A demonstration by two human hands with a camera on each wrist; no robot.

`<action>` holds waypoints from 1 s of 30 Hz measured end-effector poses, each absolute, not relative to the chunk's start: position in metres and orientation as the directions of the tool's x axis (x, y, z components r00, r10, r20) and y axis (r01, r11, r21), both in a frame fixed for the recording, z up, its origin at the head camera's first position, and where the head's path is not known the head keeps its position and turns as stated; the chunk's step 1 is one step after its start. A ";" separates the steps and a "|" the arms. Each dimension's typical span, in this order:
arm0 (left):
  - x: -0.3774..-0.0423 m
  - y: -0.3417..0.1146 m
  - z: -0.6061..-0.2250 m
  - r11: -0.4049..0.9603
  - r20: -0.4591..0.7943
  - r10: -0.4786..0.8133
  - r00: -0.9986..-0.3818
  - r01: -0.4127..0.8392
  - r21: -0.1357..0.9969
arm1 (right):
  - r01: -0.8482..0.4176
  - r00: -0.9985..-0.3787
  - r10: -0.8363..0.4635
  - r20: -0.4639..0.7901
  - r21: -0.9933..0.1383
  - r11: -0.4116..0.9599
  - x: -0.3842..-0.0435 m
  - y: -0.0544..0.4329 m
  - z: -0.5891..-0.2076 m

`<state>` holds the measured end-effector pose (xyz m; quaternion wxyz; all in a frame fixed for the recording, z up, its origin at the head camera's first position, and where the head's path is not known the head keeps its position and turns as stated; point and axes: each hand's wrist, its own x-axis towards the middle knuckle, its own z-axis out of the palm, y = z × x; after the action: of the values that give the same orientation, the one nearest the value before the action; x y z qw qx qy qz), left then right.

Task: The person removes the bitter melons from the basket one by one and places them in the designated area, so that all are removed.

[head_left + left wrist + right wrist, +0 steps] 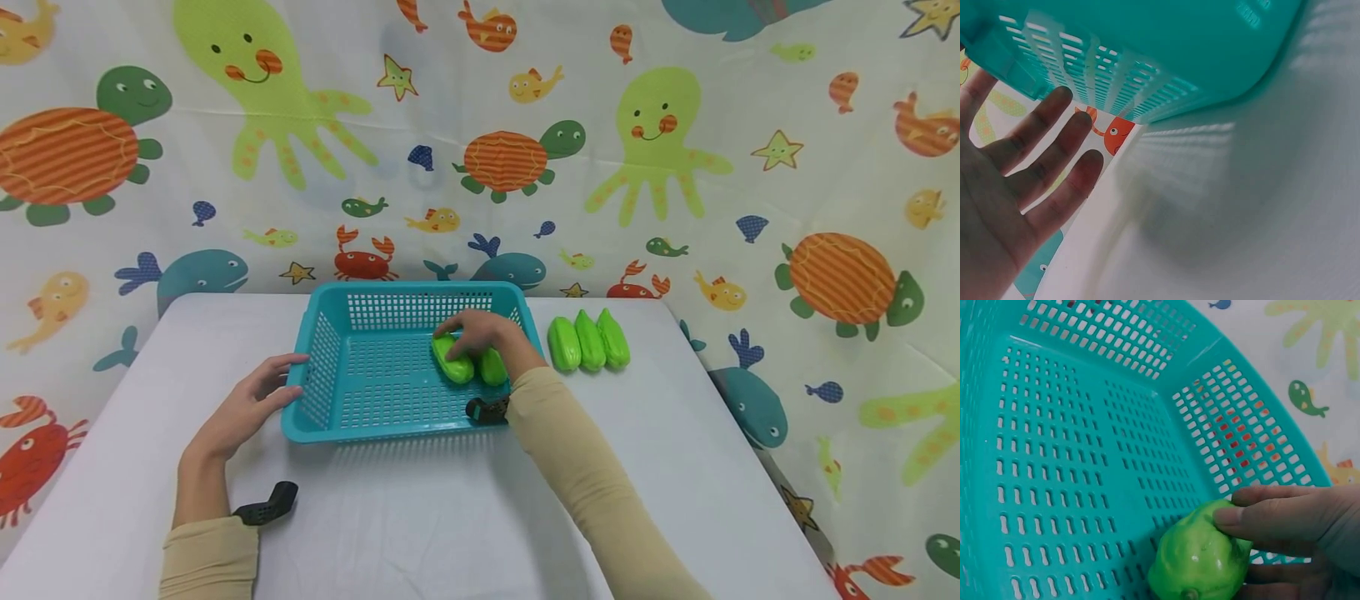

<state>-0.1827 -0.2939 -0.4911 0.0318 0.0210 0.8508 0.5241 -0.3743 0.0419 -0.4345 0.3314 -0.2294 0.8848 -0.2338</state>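
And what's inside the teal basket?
A green vegetable gripped by the right hand, and a second green vegetable beside it, its upper part covered by that hand. The basket floor shows at left; beneath the vegetables it's hidden.

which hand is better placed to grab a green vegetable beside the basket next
Probably the right hand: it is nearer the three green vegetables, though it would first release the vegetable it grips in the basket. The left hand is at the basket's opposite rim.
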 end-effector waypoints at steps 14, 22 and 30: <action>-0.184 -0.288 -0.490 0.454 -0.037 0.061 -0.997 -0.006 0.891 | -0.240 -0.626 -0.608 -0.489 -0.620 0.747 -0.382 0.034 -0.437; -0.185 -0.288 -0.489 0.452 -0.041 0.056 -0.998 -0.011 0.892 | -0.205 -0.618 -0.599 -0.510 -0.631 0.749 -0.385 0.033 -0.437; -0.185 -0.288 -0.491 0.445 -0.041 0.050 -0.998 -0.015 0.896 | -0.215 -0.609 -0.569 -0.553 -0.576 0.789 -0.387 0.033 -0.439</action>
<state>-0.1851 -0.2883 -0.4909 0.0306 0.0103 0.8493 0.5269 -0.3867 0.0329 -0.4389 0.3801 -0.2263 0.8661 -0.2330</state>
